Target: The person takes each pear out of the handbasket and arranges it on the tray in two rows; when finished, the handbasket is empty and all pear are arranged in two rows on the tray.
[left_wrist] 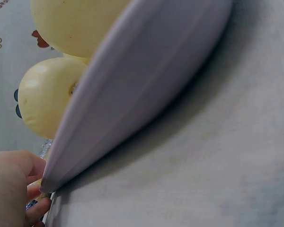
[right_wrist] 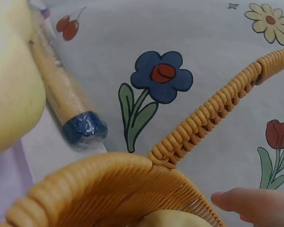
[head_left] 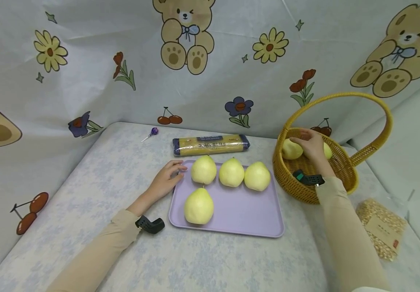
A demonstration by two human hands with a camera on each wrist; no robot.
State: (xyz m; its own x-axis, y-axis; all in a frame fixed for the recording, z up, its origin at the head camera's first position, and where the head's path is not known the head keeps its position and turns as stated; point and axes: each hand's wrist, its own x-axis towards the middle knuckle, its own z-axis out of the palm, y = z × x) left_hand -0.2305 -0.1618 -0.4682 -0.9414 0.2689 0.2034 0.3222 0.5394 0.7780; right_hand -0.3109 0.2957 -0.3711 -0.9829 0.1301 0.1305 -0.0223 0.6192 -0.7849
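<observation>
In the head view, my left hand (head_left: 166, 178) is at the far-left corner of the lilac tray (head_left: 242, 215). Thumb and fingers grip the rim, as the left wrist view also shows around the tray edge (left_wrist: 104, 94). Several pale yellow-green pears (head_left: 199, 207) sit on this tray, most along its far side. My right hand (head_left: 313, 148) reaches inside the wicker basket (head_left: 297, 188), above a pear (head_left: 291, 150); its fingers are extended and loose. A second pear (head_left: 327, 151) lies behind that hand, partly hidden. In the right wrist view, a finger (right_wrist: 241, 201) stands apart from the pear (right_wrist: 175, 220).
A spaghetti pack (head_left: 211, 145) lies just beyond the tray, with a purple lollipop (head_left: 154, 131) to its left. The basket's tall handle (head_left: 341, 95) arches over the right side. A bag of pale grains (head_left: 381, 229) lies near the right edge. A printed cloth hangs behind.
</observation>
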